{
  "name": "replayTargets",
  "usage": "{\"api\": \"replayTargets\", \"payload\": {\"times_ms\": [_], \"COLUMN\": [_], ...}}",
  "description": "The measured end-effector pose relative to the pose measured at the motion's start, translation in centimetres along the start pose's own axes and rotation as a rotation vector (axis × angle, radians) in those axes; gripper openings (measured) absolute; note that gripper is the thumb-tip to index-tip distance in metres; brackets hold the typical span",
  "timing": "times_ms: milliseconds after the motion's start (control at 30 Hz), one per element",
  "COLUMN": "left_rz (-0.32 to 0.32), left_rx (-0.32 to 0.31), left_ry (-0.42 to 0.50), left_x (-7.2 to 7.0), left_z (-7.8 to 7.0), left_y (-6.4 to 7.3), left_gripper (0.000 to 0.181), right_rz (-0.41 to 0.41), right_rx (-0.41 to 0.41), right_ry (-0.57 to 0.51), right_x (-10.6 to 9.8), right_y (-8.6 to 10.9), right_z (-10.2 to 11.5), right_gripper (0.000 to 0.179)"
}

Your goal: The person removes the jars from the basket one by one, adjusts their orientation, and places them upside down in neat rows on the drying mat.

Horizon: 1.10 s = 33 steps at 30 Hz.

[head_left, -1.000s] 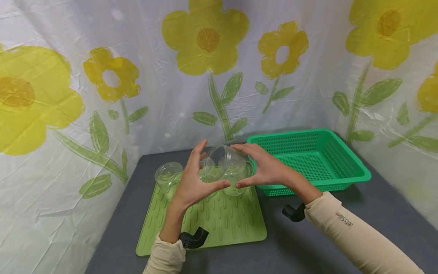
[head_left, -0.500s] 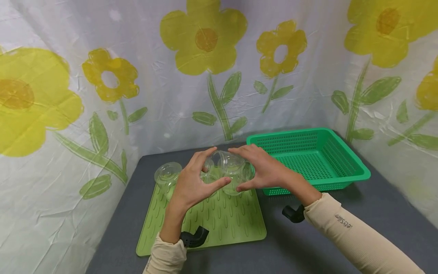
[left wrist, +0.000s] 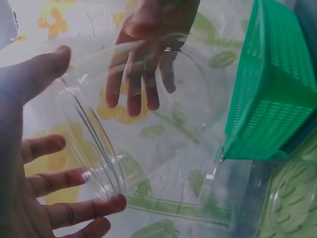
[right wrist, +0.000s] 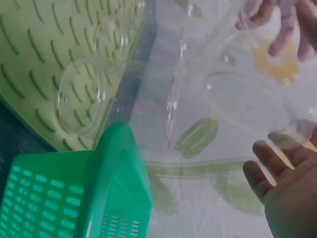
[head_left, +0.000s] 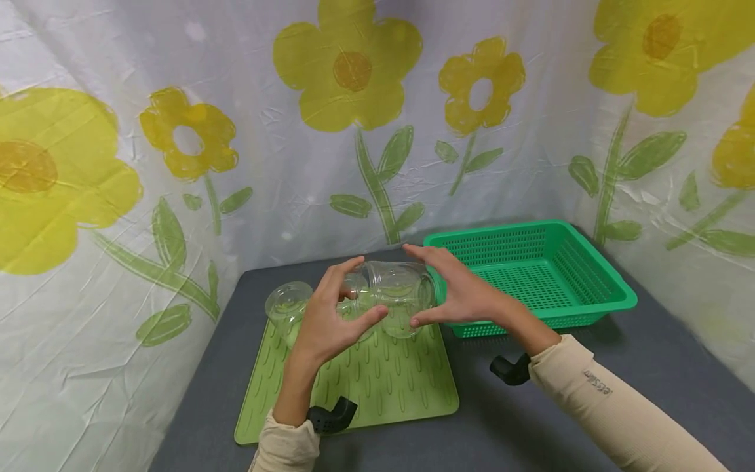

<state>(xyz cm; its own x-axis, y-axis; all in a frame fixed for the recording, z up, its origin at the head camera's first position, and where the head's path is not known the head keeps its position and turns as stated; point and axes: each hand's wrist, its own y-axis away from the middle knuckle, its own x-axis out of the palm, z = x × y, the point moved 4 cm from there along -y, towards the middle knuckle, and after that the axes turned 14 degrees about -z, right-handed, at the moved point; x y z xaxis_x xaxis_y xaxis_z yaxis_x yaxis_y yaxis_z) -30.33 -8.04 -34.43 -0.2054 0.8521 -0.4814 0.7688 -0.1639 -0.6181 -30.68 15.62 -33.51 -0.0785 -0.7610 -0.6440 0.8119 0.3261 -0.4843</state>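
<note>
A clear plastic cup (head_left: 398, 278) lies sideways in the air between the two hands, its ridged rim to the left and its base to the right. Near that rim, the left hand (head_left: 326, 321) holds it with thumb and spread fingertips. The right hand (head_left: 466, 292) arches around the base end, thumb below and fingers above. In the left wrist view the right fingers (left wrist: 133, 99) show through the clear wall, long and loosely spread. Beneath, a textured green mat (head_left: 383, 383) bears more clear cups, one cup (head_left: 288, 307) standing at its back left corner.
A green perforated basket (head_left: 625, 301) stands on the dark grey table (head_left: 501, 419), right of the mat. Behind the table hangs a white curtain (head_left: 265, 216) printed with yellow flowers. Each wrist carries a small black camera mount.
The cup has turned from tilted, with its open mouth showing, to nearly level. The left hand has shifted slightly left and down; the right hand has drawn a little to the right.
</note>
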Motion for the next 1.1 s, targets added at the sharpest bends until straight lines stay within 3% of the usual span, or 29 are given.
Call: {"api": "replayTargets", "payload": {"times_ms": [200,467,700,933,1100], "left_rz": [-0.077,-0.114,-0.112,-0.064,-0.052], "left_rx": [-0.003,-0.014,-0.034,-0.06,-0.046], "left_ry": [0.132,0.247,0.275,0.273,0.249], "left_x": [-0.6,-0.7,-0.7,-0.3,-0.4], "left_z": [0.7,0.9,1.0,1.4,1.5], "left_y": [0.5,0.9,0.9,1.2,1.2], "left_gripper": [0.079,0.077,0.08,0.082,0.083], "right_rz": [-0.033,-0.005,-0.018,-0.019,-0.021], "right_rx": [0.083,0.143,0.146,0.148,0.135], "right_ry": [-0.193,-0.308,-0.324,-0.33,-0.329], "right_x": [-0.6,-0.3,-0.2,-0.1,-0.3], "right_y": [0.2,0.4,0.1,0.1,-0.1], "right_z": [-1.3,-1.5,-1.4,-1.5,-1.5], "right_gripper": [0.105,0.104,0.098,0.095,0.095]}}
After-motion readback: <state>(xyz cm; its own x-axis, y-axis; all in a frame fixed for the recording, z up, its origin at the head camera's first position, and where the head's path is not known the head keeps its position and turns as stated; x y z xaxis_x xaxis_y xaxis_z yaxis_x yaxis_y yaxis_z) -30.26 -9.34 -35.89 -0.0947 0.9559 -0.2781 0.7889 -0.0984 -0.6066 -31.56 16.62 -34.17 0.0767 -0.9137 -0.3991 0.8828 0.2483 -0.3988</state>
